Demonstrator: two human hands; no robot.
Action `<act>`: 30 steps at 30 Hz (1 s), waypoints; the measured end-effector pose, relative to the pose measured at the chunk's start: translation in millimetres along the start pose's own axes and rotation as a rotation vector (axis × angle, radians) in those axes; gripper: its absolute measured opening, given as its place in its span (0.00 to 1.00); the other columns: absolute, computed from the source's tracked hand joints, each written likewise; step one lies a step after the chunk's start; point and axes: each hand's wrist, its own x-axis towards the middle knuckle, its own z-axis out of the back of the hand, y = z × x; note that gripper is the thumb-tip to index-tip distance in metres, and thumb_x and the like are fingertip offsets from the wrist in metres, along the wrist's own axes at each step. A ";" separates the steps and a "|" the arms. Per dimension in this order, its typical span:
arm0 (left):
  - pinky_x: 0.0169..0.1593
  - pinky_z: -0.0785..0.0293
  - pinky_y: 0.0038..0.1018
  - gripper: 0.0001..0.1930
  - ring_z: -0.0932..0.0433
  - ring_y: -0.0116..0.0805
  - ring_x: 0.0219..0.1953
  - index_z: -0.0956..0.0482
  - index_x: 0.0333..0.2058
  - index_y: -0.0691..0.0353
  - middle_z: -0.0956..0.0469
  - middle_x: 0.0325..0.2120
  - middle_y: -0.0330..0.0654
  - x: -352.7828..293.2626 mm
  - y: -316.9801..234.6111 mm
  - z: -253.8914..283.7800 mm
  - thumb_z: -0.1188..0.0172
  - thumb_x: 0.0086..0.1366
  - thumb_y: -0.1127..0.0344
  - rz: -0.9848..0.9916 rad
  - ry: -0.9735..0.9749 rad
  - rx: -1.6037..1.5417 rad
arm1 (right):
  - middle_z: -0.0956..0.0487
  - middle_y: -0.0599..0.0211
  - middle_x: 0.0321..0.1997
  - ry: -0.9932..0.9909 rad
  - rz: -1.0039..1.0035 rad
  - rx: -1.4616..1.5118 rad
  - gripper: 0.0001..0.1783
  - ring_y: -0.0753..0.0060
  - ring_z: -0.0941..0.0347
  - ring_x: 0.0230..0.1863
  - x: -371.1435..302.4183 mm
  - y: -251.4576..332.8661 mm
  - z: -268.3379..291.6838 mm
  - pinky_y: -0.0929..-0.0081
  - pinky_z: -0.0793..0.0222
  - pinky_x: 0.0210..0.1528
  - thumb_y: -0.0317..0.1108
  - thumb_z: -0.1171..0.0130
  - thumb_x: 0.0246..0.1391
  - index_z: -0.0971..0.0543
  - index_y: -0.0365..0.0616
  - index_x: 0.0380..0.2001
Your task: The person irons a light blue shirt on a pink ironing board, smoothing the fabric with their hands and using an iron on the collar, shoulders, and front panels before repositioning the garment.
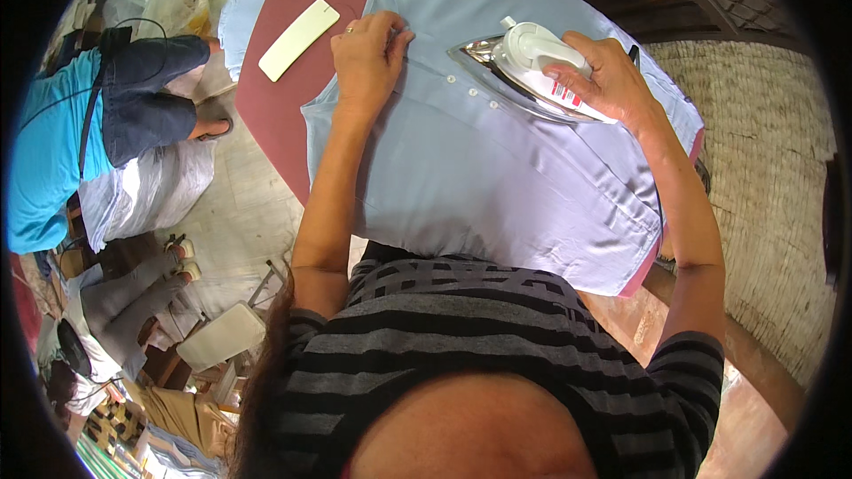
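Note:
A light blue shirt (pixel 497 160) lies spread over a dark red ironing board (pixel 284 98), its buttoned front strip running across the middle. My left hand (pixel 368 58) presses flat on the shirt near the collar, fingers together, a ring on one finger. My right hand (pixel 603 75) grips the handle of a white electric iron (pixel 532 58), whose shiny soleplate rests on the shirt just right of the button strip. The two hands are about a hand's width apart.
A cream oblong pad (pixel 299 38) lies on the board's far left. A seated person in a turquoise top (pixel 49 151) is at the left among white sacks (pixel 142 195). A woven mat wall (pixel 763 168) stands to the right.

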 end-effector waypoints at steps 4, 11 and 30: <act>0.52 0.37 0.50 0.21 0.31 0.48 0.55 0.25 0.49 0.56 0.28 0.53 0.45 -29.0 -55.9 2.2 0.33 0.57 0.59 -0.157 0.039 0.226 | 0.19 0.54 0.27 -0.076 -0.168 0.087 0.23 0.63 0.23 0.27 -12.4 -13.2 17.0 0.67 0.28 0.34 0.51 0.38 0.57 0.21 0.39 0.38; 0.67 0.51 0.55 0.39 0.51 0.57 0.71 0.35 0.63 0.61 0.47 0.69 0.53 -82.8 -78.8 -26.3 0.38 0.59 0.43 -0.198 0.292 0.099 | 0.20 0.66 0.23 -0.073 -0.054 0.104 0.20 0.83 0.27 0.25 5.2 -15.0 45.6 0.75 0.31 0.31 0.49 0.41 0.61 0.20 0.40 0.37; 0.71 0.57 0.52 0.39 0.53 0.50 0.72 0.35 0.64 0.57 0.47 0.70 0.49 -125.4 -135.5 -55.0 0.38 0.57 0.43 -0.248 0.436 -0.002 | 0.29 0.56 0.19 0.327 0.863 -0.250 0.26 0.62 0.35 0.21 155.8 67.0 -3.8 0.67 0.36 0.30 0.54 0.47 0.61 0.23 0.38 0.27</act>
